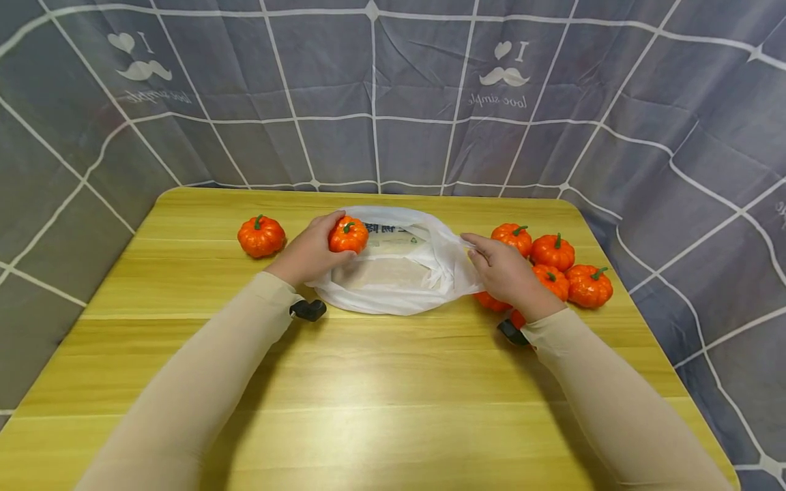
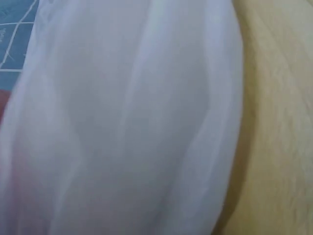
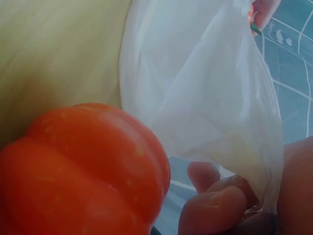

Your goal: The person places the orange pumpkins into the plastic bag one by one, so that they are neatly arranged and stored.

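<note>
A white plastic bag (image 1: 393, 300) lies on the table with its mouth spread wide. At the left side of that mouth, my left hand (image 1: 310, 251) grips a small orange pumpkin (image 1: 348, 236) with a green stem. My right hand (image 1: 503, 269) pinches the bag's right edge; in the right wrist view its curled fingers (image 3: 215, 208) hold the thin plastic. White plastic (image 2: 132, 117) fills most of the left wrist view, which hides the left fingers. A large orange pumpkin (image 3: 88, 171) shows close to the right hand in the right wrist view.
Several orange pumpkins (image 1: 552, 252) cluster on the right of the wooden table (image 1: 368, 395), some partly behind the right hand and wrist. One more pumpkin (image 1: 261, 236) sits left of the left hand. A grey checked curtain (image 1: 417, 82) hangs around the table's back and sides.
</note>
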`<state>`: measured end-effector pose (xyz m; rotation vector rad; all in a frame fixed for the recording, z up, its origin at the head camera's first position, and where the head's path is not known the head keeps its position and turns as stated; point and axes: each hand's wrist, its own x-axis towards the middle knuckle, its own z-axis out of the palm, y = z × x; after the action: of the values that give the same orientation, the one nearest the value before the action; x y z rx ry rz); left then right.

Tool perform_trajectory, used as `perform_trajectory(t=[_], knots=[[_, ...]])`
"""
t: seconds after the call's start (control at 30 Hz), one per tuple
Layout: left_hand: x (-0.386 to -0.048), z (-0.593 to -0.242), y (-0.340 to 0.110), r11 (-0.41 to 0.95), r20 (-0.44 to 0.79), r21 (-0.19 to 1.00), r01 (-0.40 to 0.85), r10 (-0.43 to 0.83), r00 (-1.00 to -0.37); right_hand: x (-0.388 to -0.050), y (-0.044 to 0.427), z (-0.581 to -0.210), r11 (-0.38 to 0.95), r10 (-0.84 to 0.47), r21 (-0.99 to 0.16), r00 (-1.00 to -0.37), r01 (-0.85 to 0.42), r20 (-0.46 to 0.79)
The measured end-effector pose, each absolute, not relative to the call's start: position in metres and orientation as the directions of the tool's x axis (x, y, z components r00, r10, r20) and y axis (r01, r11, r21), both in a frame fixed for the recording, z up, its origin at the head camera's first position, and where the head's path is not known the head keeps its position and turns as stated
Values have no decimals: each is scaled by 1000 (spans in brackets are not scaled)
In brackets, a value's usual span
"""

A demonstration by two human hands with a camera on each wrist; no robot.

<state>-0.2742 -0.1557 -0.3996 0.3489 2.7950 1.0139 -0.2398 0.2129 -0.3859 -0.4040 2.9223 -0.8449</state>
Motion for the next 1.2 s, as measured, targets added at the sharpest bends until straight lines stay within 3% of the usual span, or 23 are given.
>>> perform_trajectory(t=[1.2], knots=[[-284, -421, -152, 784, -161, 608, 124, 274, -948, -241, 212, -391, 815, -254, -542, -967, -205, -15]])
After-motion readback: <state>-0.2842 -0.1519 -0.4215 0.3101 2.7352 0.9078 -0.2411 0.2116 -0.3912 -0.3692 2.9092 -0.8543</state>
